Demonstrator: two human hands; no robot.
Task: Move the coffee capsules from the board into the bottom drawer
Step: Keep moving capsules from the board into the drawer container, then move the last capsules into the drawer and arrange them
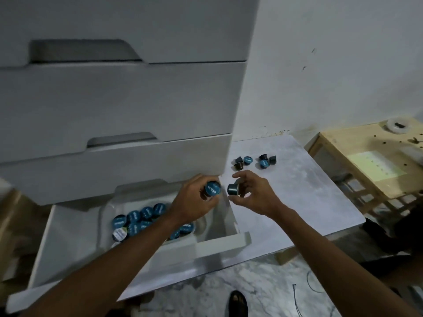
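My left hand (194,200) grips a dark coffee capsule with a blue lid (212,188) above the open bottom drawer (68,243). My right hand (251,191) pinches another dark capsule (233,189) by its side, just right of the first, over the board's left edge. A white tray (107,216) in the drawer holds several blue-lidded capsules (139,218). On the pale marbled board (297,191), several capsules (255,161) lie in a loose cluster near the back.
The white drawer unit (114,99) rises above the open drawer, its upper drawers closed. A wooden shelf (366,156) stands at the right. Marble floor, thin wires (297,300) and a sandalled foot (238,303) lie below the board.
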